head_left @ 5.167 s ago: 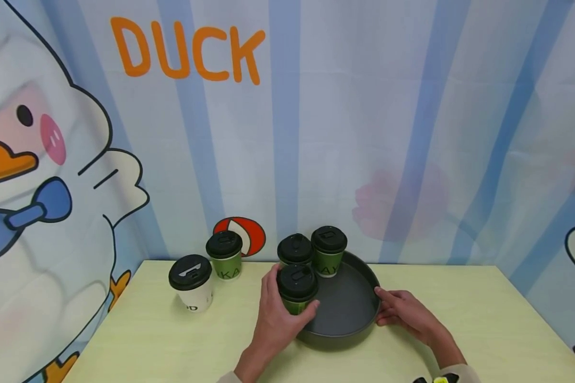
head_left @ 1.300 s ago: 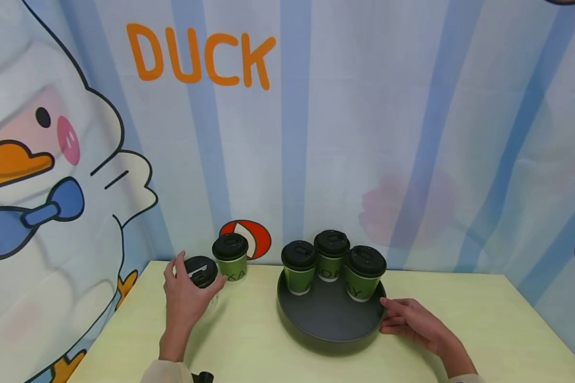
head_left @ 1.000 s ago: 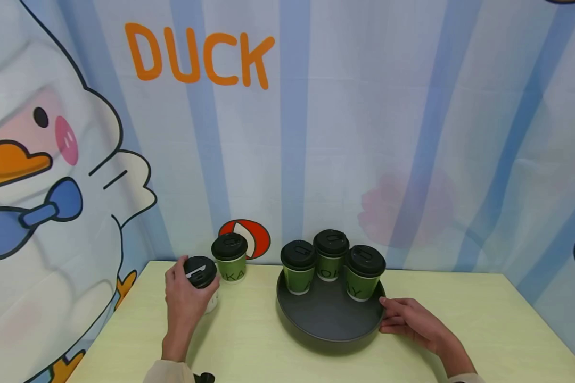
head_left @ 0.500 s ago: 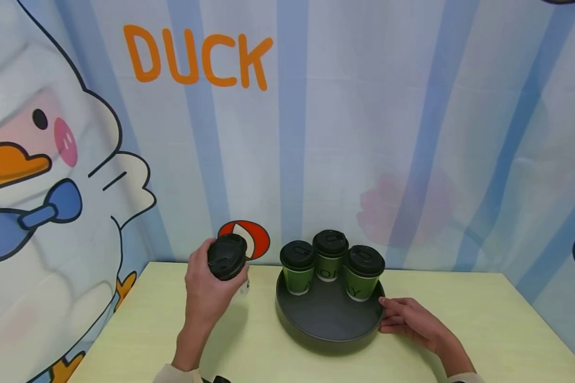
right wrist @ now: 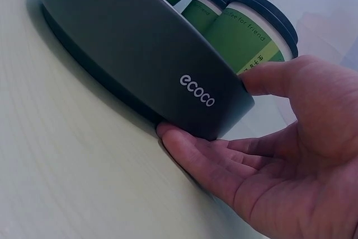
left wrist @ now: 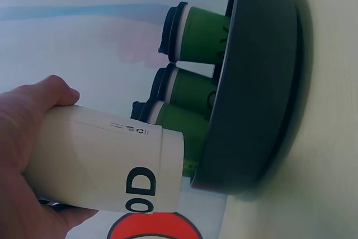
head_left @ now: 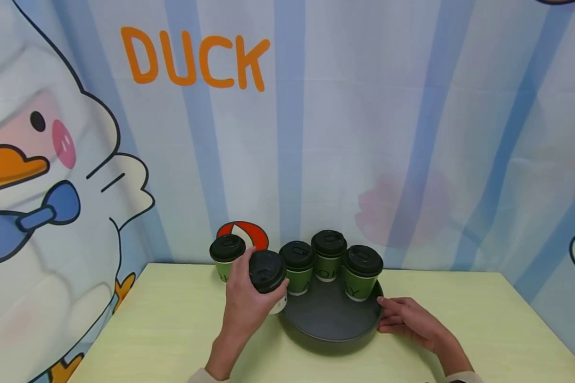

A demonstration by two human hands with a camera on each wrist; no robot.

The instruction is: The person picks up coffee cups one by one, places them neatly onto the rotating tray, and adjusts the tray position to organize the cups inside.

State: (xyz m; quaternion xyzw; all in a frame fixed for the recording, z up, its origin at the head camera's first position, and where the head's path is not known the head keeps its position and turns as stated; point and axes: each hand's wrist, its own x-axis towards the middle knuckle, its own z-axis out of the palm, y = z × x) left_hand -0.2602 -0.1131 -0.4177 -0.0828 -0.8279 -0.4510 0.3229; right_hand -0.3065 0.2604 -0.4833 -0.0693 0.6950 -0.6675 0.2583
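Note:
My left hand (head_left: 249,308) grips a white paper coffee cup (left wrist: 112,158) with a black lid, holding it raised just left of the round dark grey tray (head_left: 326,316). Large black letters show near the cup's base in the left wrist view. Inside the tray, toward its back, stand three green coffee cups with black lids: a left one (head_left: 299,279), a rear one (head_left: 327,267) and a right one (head_left: 359,287). My right hand (head_left: 409,322) pinches the tray's right side, thumb at the rim and fingers against the lower wall (right wrist: 168,76).
Another green lidded cup (head_left: 222,268) stands at the table's back left, partly behind my left hand. The pale yellow table (head_left: 163,330) ends at a hanging cloth backdrop (head_left: 335,133) printed with a duck and stripes.
My left hand took hold of the white cup at the table's left, lifted it and carried it right to the tray. My right hand has stayed on the tray's edge over the last second.

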